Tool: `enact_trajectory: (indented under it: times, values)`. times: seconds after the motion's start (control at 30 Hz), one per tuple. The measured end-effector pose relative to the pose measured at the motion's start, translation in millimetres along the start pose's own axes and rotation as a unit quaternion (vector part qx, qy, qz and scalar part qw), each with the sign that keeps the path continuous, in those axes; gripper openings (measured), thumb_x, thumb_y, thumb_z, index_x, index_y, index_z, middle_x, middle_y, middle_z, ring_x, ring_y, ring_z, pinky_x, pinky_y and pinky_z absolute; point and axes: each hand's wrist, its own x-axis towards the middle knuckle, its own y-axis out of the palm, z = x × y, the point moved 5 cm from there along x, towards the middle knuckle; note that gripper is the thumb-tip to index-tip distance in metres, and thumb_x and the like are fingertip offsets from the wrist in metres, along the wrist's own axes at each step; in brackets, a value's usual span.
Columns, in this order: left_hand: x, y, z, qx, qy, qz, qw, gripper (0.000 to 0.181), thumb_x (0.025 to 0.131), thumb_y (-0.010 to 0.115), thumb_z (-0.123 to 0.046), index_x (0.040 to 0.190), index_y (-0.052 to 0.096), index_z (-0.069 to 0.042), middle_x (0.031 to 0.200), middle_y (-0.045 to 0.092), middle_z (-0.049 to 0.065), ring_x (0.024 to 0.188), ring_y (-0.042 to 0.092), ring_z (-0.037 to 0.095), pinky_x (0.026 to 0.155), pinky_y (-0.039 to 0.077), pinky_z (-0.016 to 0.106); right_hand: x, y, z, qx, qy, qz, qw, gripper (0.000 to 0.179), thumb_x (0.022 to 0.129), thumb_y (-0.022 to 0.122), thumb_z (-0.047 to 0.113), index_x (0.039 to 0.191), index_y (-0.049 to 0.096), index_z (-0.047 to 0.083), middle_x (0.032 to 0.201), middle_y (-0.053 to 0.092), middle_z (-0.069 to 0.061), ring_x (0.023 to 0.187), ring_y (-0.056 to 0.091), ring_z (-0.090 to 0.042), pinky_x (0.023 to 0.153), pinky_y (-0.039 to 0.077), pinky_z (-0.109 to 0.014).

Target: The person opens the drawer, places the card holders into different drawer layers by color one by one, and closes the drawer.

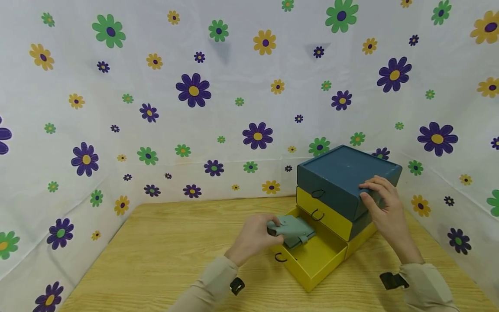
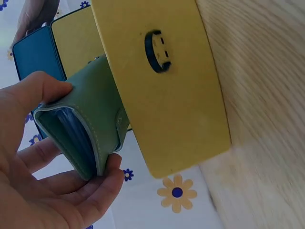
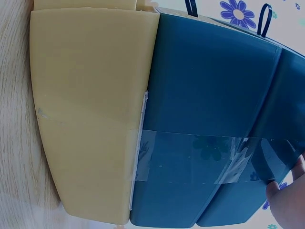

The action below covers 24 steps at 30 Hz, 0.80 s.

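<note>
My left hand (image 1: 254, 236) pinches a sage-green snap-strap card wallet (image 1: 293, 232) by its near end, thumb on one side and fingers on the other. In the left wrist view the wallet (image 2: 93, 88) gapes a little, with clear sleeves inside. It is over the pulled-out bottom yellow drawer (image 1: 327, 258), beside its front panel; whether it touches the drawer floor I cannot tell. My right hand (image 1: 385, 212) rests on the near right corner of the blue top (image 1: 345, 167) of the drawer stack. In the right wrist view only part of that hand (image 3: 289, 200) shows, against the blue side.
The middle yellow drawer (image 1: 331, 212) and the top blue drawer are pushed in, each with a dark loop handle. Clear tape (image 3: 190, 157) crosses the side of the stack. A wooden table (image 1: 175, 247) lies underneath, with a flower-patterned sheet (image 1: 226, 130) behind and at the sides.
</note>
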Motion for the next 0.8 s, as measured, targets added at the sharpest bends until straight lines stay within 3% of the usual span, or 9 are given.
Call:
enact_trajectory:
  times: [0.23,0.43,0.8]
  values:
    - [5.1,15.3,-16.5,0.017,-0.001,0.026,0.9995,0.029,0.077,0.078,-0.03,0.101,0.071,-0.015,0.091,0.067,-0.004,0.067,0.05,0.005,0.055,0.04,0.018,-0.1,0,2,0.004,-0.003,-0.002,1.0,0.02,0.093,0.062,0.0,0.113,0.067,0.001,0.124,0.054,-0.004,0.14,0.033,-0.017,0.112,0.018,-0.015]
    - [7.0,32.8,-25.5,0.03,0.024,0.051,0.998,0.026,0.079,0.077,-0.029,0.099,0.07,-0.015,0.076,0.061,-0.009,0.057,0.045,0.002,0.049,0.036,0.017,0.2,0,4,0.004,-0.005,0.002,1.0,0.02,0.095,0.062,0.003,0.114,0.066,0.001,0.124,0.053,0.004,0.14,0.031,-0.007,0.112,0.018,-0.014]
    - [12.4,54.6,-36.0,0.009,0.02,0.082,0.9964,0.019,0.08,0.075,-0.026,0.095,0.069,-0.016,0.07,0.058,-0.01,0.053,0.043,0.002,0.047,0.036,0.018,0.2,0,1,0.001,0.002,-0.002,1.0,0.021,0.093,0.062,0.0,0.113,0.067,0.001,0.125,0.054,-0.009,0.141,0.032,-0.016,0.111,0.018,-0.013]
